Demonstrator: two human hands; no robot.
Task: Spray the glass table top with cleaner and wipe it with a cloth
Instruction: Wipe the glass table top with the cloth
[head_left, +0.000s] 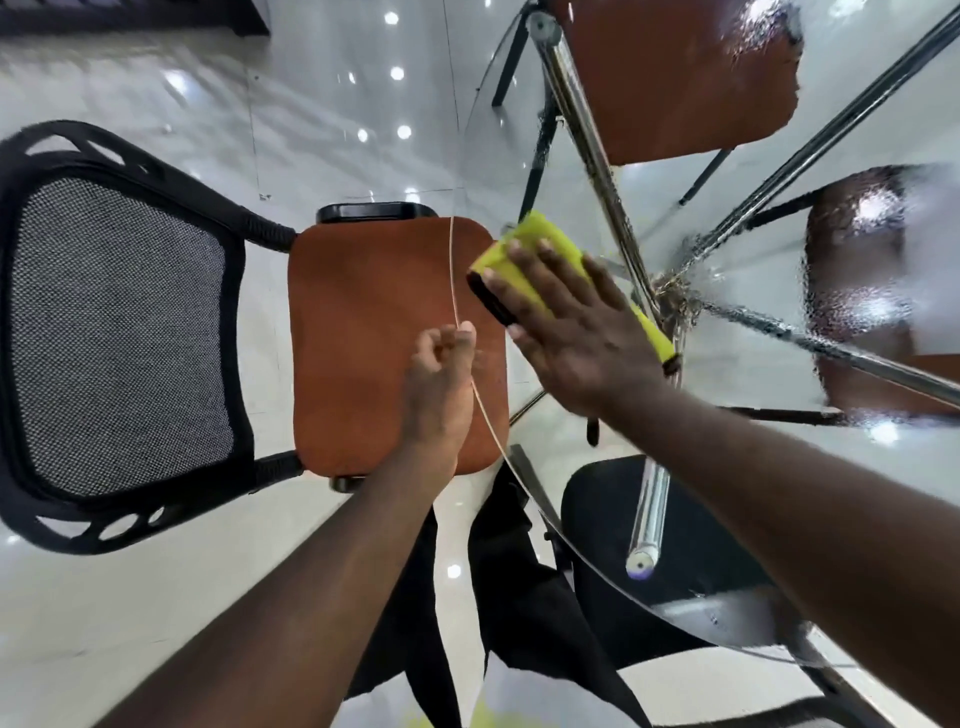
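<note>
A round glass table top (587, 473) fills the right half of the view, its thin edge curving down the middle. My right hand (571, 332) lies flat with straight fingers on a folded yellow cloth (540, 244) with a dark edge, pressing it onto the glass near the rim. My left hand (441, 374) grips the table's edge, fingers curled under the rim and thumb on top. Wet droplets and streaks cover the glass at the right (857, 291). No spray bottle is visible.
Chrome table legs (587, 135) cross under the glass. An office chair with an orange seat (363, 338) and black mesh back (119, 332) stands partly under the rim at the left. More orange seats (685, 73) show through the glass. The floor is glossy white tile.
</note>
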